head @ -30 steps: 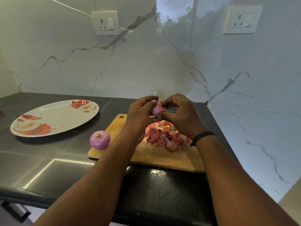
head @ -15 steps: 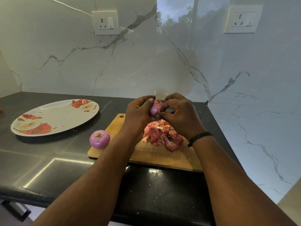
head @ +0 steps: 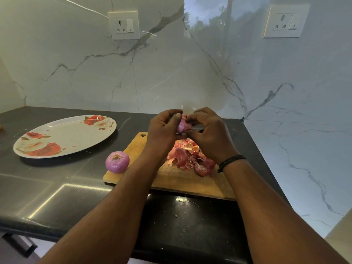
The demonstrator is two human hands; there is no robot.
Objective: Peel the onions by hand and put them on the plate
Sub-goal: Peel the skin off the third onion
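Note:
Both hands meet above the far end of the wooden cutting board (head: 171, 180). My left hand (head: 163, 130) grips a small pink onion (head: 183, 125), thumb on its top. My right hand (head: 207, 134) pinches the same onion from the right, fingertips at its skin; most of the onion is hidden between the fingers. A heap of red onion peels (head: 190, 157) lies on the board under the hands. A second purple onion (head: 117, 161) sits at the board's left corner. The oval flowered plate (head: 62, 136) lies to the left with nothing on it.
The black countertop (head: 57, 187) ends at a front edge near me and at a marble wall on the right. Marble backsplash with two sockets (head: 124, 25) stands behind. Small peel crumbs lie on the counter in front of the board.
Both hands have shifted slightly left and up with the onion, and the fingers have turned it a little. The plate, the second onion and the peel heap stay put.

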